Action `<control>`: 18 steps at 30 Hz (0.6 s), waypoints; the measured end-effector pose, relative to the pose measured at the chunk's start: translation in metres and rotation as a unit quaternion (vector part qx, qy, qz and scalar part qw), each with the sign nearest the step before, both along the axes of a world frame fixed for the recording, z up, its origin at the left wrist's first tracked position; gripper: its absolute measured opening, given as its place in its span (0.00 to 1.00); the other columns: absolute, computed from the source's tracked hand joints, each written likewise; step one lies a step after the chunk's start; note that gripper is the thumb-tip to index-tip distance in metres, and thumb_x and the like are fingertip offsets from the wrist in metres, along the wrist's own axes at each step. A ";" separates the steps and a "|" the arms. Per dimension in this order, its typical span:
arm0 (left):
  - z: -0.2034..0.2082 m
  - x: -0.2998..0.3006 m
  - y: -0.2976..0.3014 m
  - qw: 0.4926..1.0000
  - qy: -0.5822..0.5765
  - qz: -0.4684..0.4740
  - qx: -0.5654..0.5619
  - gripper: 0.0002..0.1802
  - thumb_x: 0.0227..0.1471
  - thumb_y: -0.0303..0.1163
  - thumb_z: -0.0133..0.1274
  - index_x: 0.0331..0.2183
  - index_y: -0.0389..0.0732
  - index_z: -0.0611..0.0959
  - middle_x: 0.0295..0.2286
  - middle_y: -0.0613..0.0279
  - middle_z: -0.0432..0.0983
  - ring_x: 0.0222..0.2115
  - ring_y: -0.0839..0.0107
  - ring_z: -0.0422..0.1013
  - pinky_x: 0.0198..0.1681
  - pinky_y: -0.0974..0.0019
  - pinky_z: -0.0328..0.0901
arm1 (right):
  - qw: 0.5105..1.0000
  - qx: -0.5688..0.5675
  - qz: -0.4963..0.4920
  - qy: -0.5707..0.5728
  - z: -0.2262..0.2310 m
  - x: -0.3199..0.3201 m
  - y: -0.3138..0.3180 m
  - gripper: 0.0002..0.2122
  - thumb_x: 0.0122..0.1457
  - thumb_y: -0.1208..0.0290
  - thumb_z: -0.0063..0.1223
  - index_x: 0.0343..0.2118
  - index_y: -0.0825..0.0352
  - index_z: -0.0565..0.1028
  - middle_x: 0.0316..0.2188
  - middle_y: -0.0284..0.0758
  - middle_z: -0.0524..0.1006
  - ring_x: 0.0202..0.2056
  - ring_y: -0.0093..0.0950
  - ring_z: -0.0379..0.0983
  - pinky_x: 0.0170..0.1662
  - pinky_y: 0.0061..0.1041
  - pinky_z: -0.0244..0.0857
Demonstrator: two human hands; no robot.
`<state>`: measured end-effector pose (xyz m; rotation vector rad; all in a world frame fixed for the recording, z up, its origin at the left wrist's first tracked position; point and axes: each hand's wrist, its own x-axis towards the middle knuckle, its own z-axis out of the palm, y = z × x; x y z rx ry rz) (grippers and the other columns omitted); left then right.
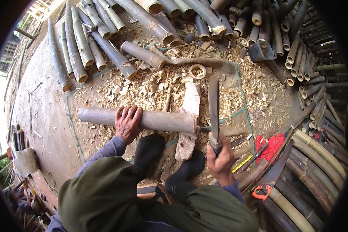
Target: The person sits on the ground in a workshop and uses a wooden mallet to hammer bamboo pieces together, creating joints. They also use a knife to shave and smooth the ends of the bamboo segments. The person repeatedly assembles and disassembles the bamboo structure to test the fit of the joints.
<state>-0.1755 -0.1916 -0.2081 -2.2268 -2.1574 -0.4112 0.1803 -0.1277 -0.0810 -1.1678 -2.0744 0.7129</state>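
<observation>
A thick grey-brown length of bamboo (164, 120) lies sideways in front of me, its right end resting across a pale wooden block (191, 102). My left hand (128, 123) grips it from above, left of its middle, with the fingers wrapped over the top. To the right of the bamboo's end, my right hand (220, 160) is closed round the dark handle of a large machete (214, 104). Its long blade points away from me and stands apart from the bamboo. A cut bamboo ring (197, 72) lies just beyond the block.
Wood chips (123, 91) cover the ground cloth. Cut bamboo poles (100, 50) are piled at the far side and right. A handsaw (272, 176) with an orange handle, a red cloth (272, 147) and a yellow measuring tape (241, 163) lie at right. A plastic container (262, 51) stands far right.
</observation>
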 end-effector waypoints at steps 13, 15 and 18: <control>-0.011 -0.001 -0.010 1.000 0.026 0.015 0.009 0.43 0.40 0.37 0.70 0.60 0.44 0.75 0.56 0.55 0.72 0.60 0.54 0.67 0.66 0.43 0.55 | 0.990 -0.085 -0.014 -0.111 0.001 -0.009 0.003 0.17 0.71 0.56 0.56 0.44 0.69 0.72 0.27 0.51 0.81 0.27 0.51 0.82 0.26 0.41 0.72; -0.016 0.002 -0.008 1.000 0.015 0.011 0.017 0.46 0.38 0.37 0.71 0.61 0.44 0.74 0.57 0.54 0.72 0.61 0.54 0.66 0.67 0.43 0.54 | 0.970 -0.140 -0.020 -0.200 -0.041 -0.003 0.004 0.17 0.71 0.56 0.56 0.42 0.68 0.71 0.26 0.51 0.81 0.26 0.51 0.82 0.27 0.43 0.72; -0.001 0.010 -0.009 0.999 -0.037 0.006 -0.018 0.49 0.37 0.41 0.74 0.61 0.43 0.73 0.58 0.53 0.71 0.62 0.52 0.65 0.68 0.42 0.53 | 0.941 -0.210 -0.035 -0.264 -0.055 0.022 0.014 0.17 0.72 0.55 0.53 0.42 0.68 0.71 0.27 0.51 0.81 0.27 0.55 0.79 0.30 0.51 0.71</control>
